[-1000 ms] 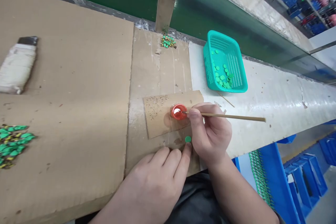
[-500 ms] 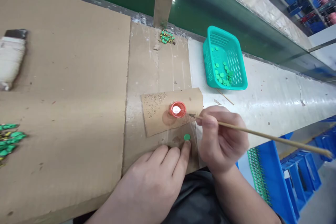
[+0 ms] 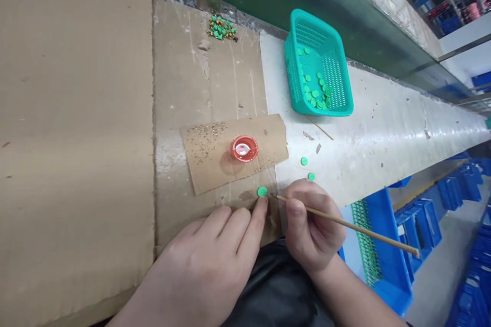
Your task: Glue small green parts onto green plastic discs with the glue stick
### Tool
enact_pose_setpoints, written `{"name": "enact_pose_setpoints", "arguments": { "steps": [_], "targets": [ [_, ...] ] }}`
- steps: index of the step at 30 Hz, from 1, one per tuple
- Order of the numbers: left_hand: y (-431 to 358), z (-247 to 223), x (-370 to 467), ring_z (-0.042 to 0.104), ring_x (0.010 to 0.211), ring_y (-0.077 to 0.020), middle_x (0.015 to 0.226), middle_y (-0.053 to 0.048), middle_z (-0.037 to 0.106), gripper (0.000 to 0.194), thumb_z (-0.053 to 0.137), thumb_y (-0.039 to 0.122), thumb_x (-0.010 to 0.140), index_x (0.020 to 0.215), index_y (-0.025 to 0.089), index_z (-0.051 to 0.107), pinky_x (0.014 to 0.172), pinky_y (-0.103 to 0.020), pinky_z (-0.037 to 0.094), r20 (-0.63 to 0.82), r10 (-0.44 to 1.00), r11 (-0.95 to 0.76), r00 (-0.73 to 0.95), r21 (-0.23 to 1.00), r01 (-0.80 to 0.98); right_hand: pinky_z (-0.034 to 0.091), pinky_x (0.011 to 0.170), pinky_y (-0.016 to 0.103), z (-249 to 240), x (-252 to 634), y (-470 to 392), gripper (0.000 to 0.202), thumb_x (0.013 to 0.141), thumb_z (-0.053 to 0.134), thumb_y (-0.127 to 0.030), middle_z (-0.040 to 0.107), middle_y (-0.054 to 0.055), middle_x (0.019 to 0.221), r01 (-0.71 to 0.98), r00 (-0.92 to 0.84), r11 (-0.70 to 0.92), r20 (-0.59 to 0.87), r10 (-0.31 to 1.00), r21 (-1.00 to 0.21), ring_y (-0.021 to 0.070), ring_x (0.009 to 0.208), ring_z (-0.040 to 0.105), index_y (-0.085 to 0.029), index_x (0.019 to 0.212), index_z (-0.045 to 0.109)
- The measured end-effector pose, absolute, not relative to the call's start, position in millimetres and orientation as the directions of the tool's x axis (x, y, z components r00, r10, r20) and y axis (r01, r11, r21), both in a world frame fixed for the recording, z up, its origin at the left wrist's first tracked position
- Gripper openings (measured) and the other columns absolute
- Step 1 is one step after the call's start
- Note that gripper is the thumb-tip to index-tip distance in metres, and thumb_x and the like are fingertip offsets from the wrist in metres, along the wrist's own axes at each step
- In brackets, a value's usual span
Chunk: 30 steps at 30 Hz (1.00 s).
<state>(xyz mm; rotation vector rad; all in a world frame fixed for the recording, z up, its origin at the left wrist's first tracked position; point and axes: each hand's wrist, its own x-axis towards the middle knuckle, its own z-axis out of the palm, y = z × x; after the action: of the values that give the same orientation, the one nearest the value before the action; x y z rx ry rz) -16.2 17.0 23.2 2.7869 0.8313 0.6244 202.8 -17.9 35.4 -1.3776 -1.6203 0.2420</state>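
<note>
One small, flat, round green disc is lying at one o'clock from the left hand, ten from the right hand. Matching loose discs: two. Round red cup: one. Left hand: loosely open, index fingertip touching the disc. Right hand: pinching one thin wooden-handled brush.

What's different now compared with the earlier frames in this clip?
The right hand drew the brush out of the red cup and toward the body, bringing its tip beside the green disc. Two loose discs now show where that hand blocked the view. The camera view shifted too. Nothing was let go: the left hand's index fingertip stays at the disc, and the cup stays on its cardboard piece.
</note>
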Motion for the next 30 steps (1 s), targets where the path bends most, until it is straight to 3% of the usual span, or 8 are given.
{"name": "enact_pose_setpoints", "arguments": {
  "steps": [14, 23, 27, 30],
  "targets": [
    [15, 24, -17, 0.06, 0.082, -0.0245, 0.09, -0.004, 0.067, 0.052, 0.05, 0.01, 0.112, 0.16, 0.003, 0.07, 0.073, -0.045, 0.046, 0.33, 0.564, -0.824, 0.757, 0.288, 0.488, 0.065, 0.072, 0.037, 34, 202, -17, 0.02, 0.113, 0.067, -0.006, 0.076, 0.003, 0.093, 0.649, 0.095, 0.327, 0.5, 0.861, -0.687, 0.02, 0.08, 0.074, -0.024, 0.119, 0.073],
    [18, 23, -18, 0.066, 0.081, -0.0242, 0.095, -0.006, 0.075, 0.054, 0.048, 0.009, 0.112, 0.161, 0.004, 0.07, 0.071, -0.042, 0.049, 0.324, 0.551, -0.832, 0.769, 0.276, 0.481, 0.066, 0.062, 0.036, 47, 203, -17, 0.019, 0.111, 0.067, -0.008, 0.077, 0.004, 0.09, 0.734, -0.055, 0.412, 0.558, 0.828, -0.539, 0.0202, 0.071, 0.073, -0.024, 0.12, 0.073],
    [20, 26, -19, 0.069, 0.081, -0.0235, 0.096, -0.005, 0.076, 0.054, 0.047, 0.006, 0.11, 0.159, 0.004, 0.07, 0.072, -0.042, 0.052, 0.327, 0.541, -0.84, 0.775, 0.265, 0.474, 0.068, 0.065, 0.037, 39, 204, -23, 0.021, 0.109, 0.072, -0.007, 0.077, 0.002, 0.089, 0.693, 0.102, 0.361, 0.581, 0.807, -0.624, 0.0195, 0.072, 0.074, -0.025, 0.119, 0.074],
    [22, 28, -16, 0.07, 0.08, -0.0233, 0.093, -0.004, 0.075, 0.05, 0.045, 0.006, 0.113, 0.155, 0.005, 0.072, 0.073, -0.042, 0.053, 0.344, 0.546, -0.838, 0.764, 0.249, 0.486, 0.074, 0.078, 0.04, 34, 209, -26, 0.025, 0.112, 0.071, -0.008, 0.084, 0.004, 0.1, 0.635, 0.23, 0.284, 0.526, 0.819, -0.719, 0.0226, 0.088, 0.084, -0.027, 0.127, 0.077]
  ]
}}
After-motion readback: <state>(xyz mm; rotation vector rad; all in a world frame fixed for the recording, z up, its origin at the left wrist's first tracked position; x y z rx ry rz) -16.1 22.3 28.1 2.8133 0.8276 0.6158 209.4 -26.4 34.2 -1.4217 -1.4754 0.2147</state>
